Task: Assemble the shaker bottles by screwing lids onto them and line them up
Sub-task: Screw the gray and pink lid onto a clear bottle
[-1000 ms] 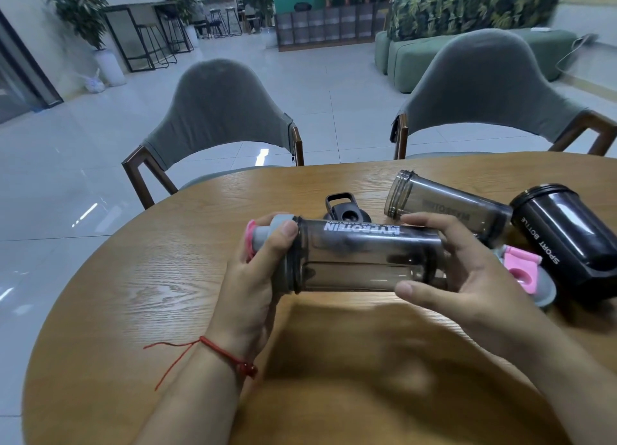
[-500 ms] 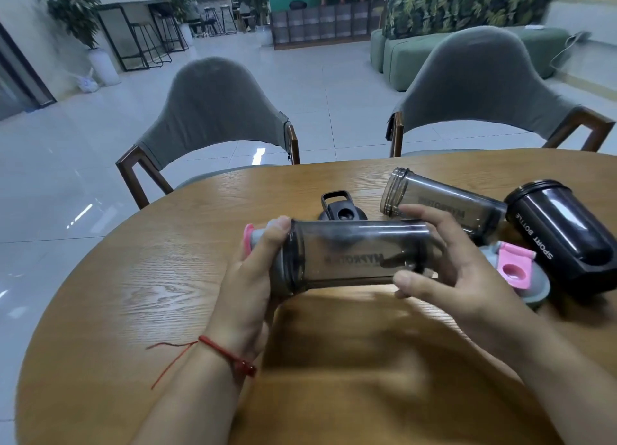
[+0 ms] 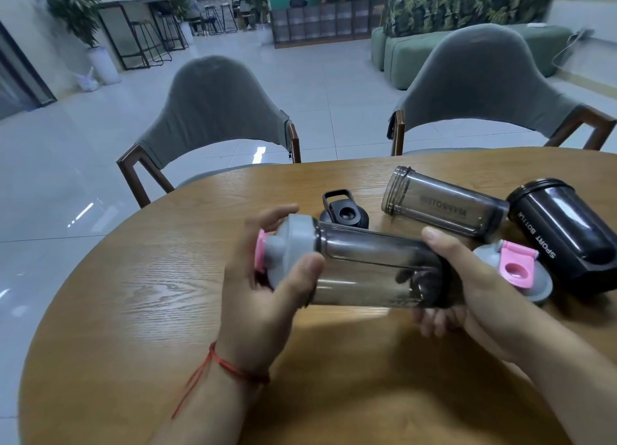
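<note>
Noted smoky bottle (image 3: 374,267) held sideways above the desk (image 3: 133,294), right hand (image 3: 467,284) clasped round its base, left hand (image 3: 267,277) cupped loosely about the grey lid (image 3: 293,244) with thumb on its rim. Judged as lid-tightening step; next likely a last twist, then standing it upright. Left lying unassembled: clear bottle (image 3: 444,204), black bottle (image 3: 567,234), black lid (image 3: 345,212), grey-and-pink lid (image 3: 514,274).

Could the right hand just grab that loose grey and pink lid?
Probably not at once: the right hand is holding the smoky bottle. The grey and pink lid lies uncovered on the table right beside it, so once freed, likely yes.
</note>
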Available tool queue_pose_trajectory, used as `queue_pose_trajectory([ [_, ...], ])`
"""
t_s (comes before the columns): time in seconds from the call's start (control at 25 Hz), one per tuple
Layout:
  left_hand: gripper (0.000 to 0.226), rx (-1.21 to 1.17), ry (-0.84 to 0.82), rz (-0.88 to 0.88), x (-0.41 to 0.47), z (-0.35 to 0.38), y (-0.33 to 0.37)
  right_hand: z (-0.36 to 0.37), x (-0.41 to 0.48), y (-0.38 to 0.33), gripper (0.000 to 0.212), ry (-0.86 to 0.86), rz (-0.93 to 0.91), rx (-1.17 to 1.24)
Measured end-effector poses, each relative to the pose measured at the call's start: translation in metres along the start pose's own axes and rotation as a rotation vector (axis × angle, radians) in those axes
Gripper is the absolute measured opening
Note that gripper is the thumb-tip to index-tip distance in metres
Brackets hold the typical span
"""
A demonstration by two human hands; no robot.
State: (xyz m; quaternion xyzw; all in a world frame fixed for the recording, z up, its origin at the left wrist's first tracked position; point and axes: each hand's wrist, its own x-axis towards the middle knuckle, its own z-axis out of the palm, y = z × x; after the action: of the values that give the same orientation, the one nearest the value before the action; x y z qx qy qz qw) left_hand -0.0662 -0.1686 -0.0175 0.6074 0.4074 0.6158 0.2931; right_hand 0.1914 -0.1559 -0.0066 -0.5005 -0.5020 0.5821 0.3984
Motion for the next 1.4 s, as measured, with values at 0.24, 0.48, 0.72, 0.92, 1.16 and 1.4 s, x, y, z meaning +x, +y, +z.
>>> queue_pose_trajectory([
  [0.24, 0.073, -0.249, 0.108, -0.516, 0.012, 0.003, -0.014, 0.003, 0.0, 0.003, 0.064, 0.009, -0.23, 0.071],
  [0.48, 0.109, -0.405, 0.15, -0.752, 0.018, -0.006, -0.034, 0.003, -0.004, 0.009, 0.068, 0.05, -0.358, -0.264],
  [0.72, 0.052, -0.004, 0.008, -0.081, -0.001, 0.004, 0.001, 0.004, 0.001, 0.004, 0.069, 0.024, 0.043, -0.028],
  [0.92, 0.051, -0.03, 0.064, -0.162, 0.002, 0.007, -0.004, 0.004, 0.002, 0.002, 0.037, -0.009, -0.038, 0.196],
  [1.16, 0.04, -0.417, 0.1, -0.74, 0.018, 0.005, -0.011, 0.005, -0.003, 0.014, 0.074, 0.044, -0.419, -0.236],
  [1.4, 0.055, -0.21, 0.119, -0.453, 0.01, 0.005, -0.008, 0.005, -0.003, 0.01, 0.049, 0.113, -0.337, -0.253],
])
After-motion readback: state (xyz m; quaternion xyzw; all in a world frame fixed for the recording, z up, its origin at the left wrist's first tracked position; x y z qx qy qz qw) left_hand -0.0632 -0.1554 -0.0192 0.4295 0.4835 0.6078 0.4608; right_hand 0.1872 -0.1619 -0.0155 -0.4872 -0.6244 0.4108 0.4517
